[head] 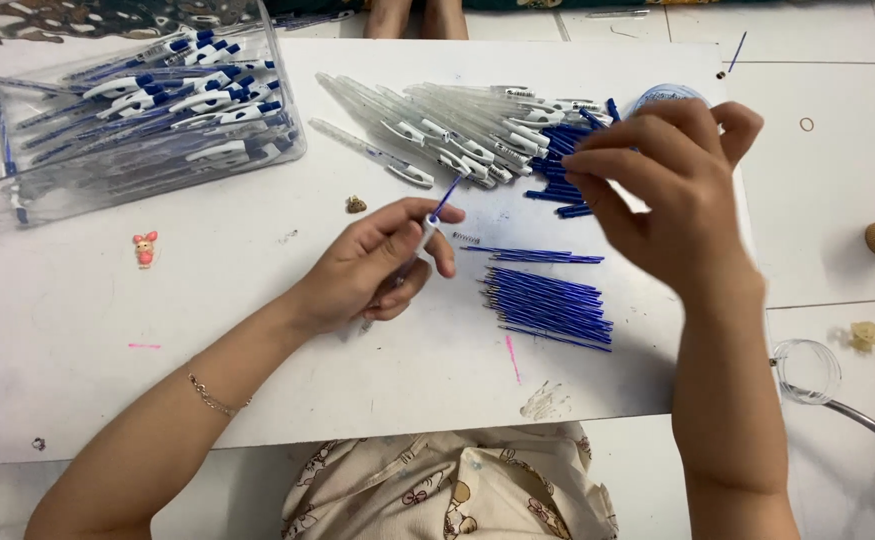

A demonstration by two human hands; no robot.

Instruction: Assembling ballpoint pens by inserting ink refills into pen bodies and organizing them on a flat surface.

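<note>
Left hand (382, 265) pinching a clear pen barrel (423, 238) with a blue refill (447, 195) sticking out from its top, just above the white surface (207, 300). Right hand (657, 185) raised over the heap of empty barrels (437, 125) and blue parts (562, 165), fingers curled loosely; cannot tell if holding anything. Loose refills (547, 300) lying near, a small spring (466, 238) beside the left hand, finished pens in a clear box (157, 90) far left.
</note>
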